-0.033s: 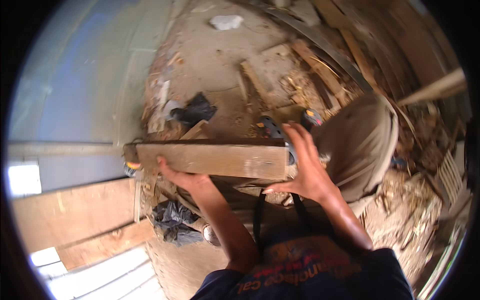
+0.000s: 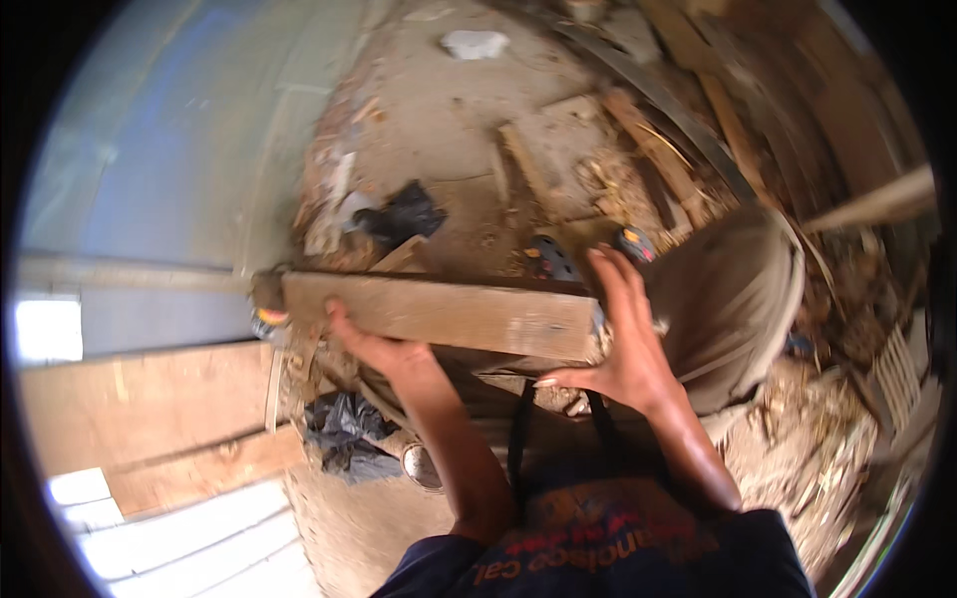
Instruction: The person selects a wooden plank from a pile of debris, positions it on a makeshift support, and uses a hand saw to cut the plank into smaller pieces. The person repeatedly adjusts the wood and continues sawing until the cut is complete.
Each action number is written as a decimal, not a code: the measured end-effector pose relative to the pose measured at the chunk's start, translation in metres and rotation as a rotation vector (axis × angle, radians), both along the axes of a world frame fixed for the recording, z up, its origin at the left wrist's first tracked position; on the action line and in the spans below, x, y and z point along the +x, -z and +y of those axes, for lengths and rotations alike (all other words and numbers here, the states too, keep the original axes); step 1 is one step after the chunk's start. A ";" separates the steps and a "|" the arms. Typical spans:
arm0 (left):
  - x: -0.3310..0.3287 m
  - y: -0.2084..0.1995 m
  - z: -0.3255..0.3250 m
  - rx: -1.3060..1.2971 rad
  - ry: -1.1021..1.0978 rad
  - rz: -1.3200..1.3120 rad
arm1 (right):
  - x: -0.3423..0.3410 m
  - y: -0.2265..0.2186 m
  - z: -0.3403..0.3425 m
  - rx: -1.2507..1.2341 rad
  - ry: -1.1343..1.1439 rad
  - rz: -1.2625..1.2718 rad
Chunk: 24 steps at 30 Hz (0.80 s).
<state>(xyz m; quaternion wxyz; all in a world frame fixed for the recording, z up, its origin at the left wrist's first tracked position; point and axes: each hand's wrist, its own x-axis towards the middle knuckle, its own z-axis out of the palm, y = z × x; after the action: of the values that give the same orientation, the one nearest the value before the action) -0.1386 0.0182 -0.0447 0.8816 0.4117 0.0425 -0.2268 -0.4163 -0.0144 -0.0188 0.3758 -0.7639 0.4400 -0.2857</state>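
A thick wooden board (image 2: 444, 313) lies crosswise in front of me above my lap, its right end tipped slightly lower. My left hand (image 2: 387, 351) grips it near its left part from the near side, thumb on the face towards me and the other fingers hidden behind the wood. At the board's right end my right hand (image 2: 632, 349) is open, its thumb apart from its raised fingers and the palm facing the end grain. Whether that palm touches the wood, I cannot tell. My bent right knee (image 2: 743, 299) in brown trousers is just beyond the right hand.
Black plastic bags (image 2: 351, 437) lie at the left, another (image 2: 402, 215) beyond the board. Wood strips (image 2: 528, 167) and a white lump (image 2: 474, 45) are on the dirt floor. Shavings (image 2: 788, 468) cover the right side. A bluish wall (image 2: 189, 149) stands left.
The board's right end has dipped slightly and the whole scene has shifted a little to the right in view. My left grip stays the same, and the right hand remains open beside the board's end.
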 end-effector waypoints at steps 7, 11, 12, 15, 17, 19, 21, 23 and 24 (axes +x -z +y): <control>-0.018 -0.006 -0.017 0.072 0.015 -0.069 | 0.035 0.014 -0.012 -0.245 -0.074 0.289; -0.033 -0.001 -0.026 0.081 -0.075 -0.178 | 0.030 0.023 -0.007 -0.147 -0.112 0.412; -0.037 -0.001 -0.027 0.074 -0.077 -0.191 | 0.029 0.026 -0.007 -0.092 -0.118 0.404; -0.047 -0.006 -0.028 0.028 -0.046 -0.206 | 0.026 0.038 -0.007 -0.059 -0.135 0.378; -0.052 -0.012 -0.027 0.006 -0.021 -0.211 | 0.025 0.042 -0.005 -0.028 -0.122 0.362; -0.056 -0.017 -0.028 0.024 -0.025 -0.239 | 0.020 0.051 -0.007 -0.088 -0.118 0.300; -0.058 -0.023 -0.027 0.003 -0.018 -0.255 | 0.024 0.048 -0.010 -0.075 -0.106 0.233; -0.060 -0.027 -0.025 -0.002 -0.020 -0.309 | 0.026 0.055 -0.012 -0.140 -0.095 0.205; -0.061 -0.028 -0.024 -0.005 -0.018 -0.335 | 0.025 0.059 -0.011 -0.172 -0.085 0.192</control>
<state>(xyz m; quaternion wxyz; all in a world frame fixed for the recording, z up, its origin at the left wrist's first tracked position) -0.2000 -0.0057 -0.0166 0.8794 0.4410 -0.1023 -0.1472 -0.3910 -0.0257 -0.0781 0.2768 -0.8350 0.4150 -0.2321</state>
